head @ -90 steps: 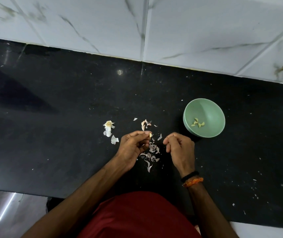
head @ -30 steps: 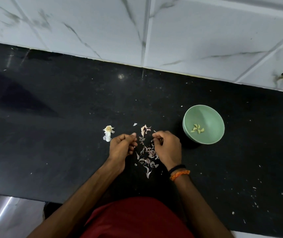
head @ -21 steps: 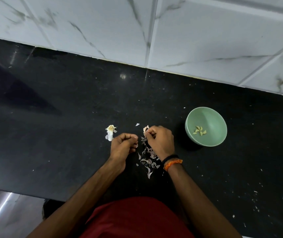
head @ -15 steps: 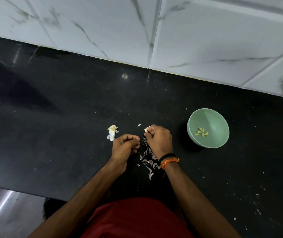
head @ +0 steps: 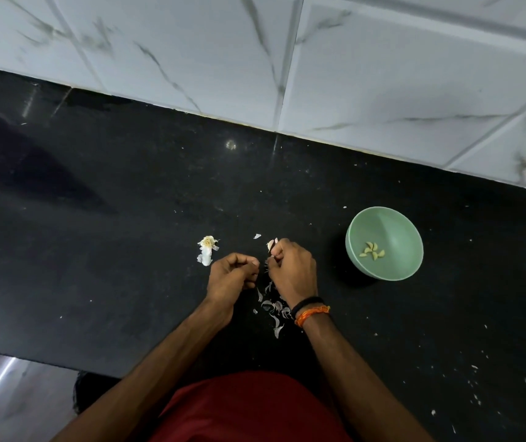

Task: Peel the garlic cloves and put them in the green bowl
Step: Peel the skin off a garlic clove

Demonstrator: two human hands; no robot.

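1. Here we see a black counter (head: 96,218) backed by a white marble-veined tiled wall (head: 382,74); the green bowl (head: 384,243) serves as our landmark, sitting on the counter toward the right.
2. Left of the bowl lies a scatter of papery garlic skins (head: 274,309), partly covered by the right wrist, which wears a black band and an orange thread (head: 311,311).
3. Further left of the bowl rests a white garlic remnant (head: 206,248), apart from both hands.
4. Our right hand (head: 292,271), left of the bowl, is curled, its fingertips pinching a pale garlic clove (head: 271,245) that pokes out at the knuckles' far side.
5. Our left hand (head: 233,275), just beyond the right one from the bowl, is curled too; we cannot tell whether it holds anything.
6. Inside the bowl we count about five peeled cloves (head: 372,250), clustered near its middle.
7. Nothing stands between the right hand and the bowl.
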